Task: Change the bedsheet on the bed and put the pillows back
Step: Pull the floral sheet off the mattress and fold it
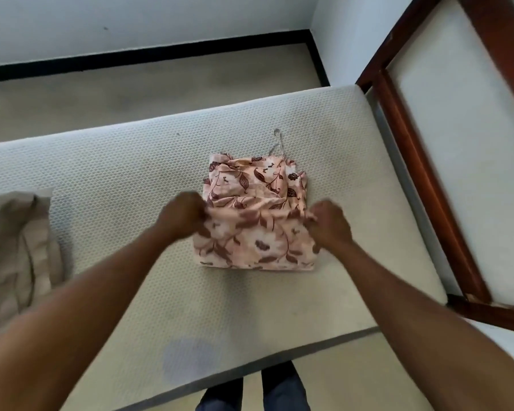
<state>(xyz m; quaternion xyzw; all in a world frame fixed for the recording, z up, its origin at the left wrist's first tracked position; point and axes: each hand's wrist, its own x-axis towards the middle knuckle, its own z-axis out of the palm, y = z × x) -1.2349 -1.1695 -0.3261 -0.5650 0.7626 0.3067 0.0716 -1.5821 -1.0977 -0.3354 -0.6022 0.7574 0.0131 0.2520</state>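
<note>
Bedsheet (255, 232) of peach cloth with brown leaves and flowers lies folded in a bundle near the middle of the bare white mattress (116, 161), held at both sides. At 9 o'clock from it, by the left edge of the view, a beige pillow (15, 241) rests on the mattress, well apart from the bundle. A greyish stain (187, 357) marks the mattress at 7 o'clock, near its front edge. The left hand (184, 216) pinches the bedsheet's top layer at its 9 o'clock edge, fingers curled into the cloth. A thin pale cord (276, 143) trails from the bundle at 12 o'clock, and at 6 o'clock legs in dark blue trousers (250, 393) stand beside the bed. The right hand (330, 223) grips the same layer at its 3 o'clock edge, fingers curled. Farther right, from 1 to 4 o'clock, a dark red wooden frame (422, 161) with pale panels runs along the mattress end
</note>
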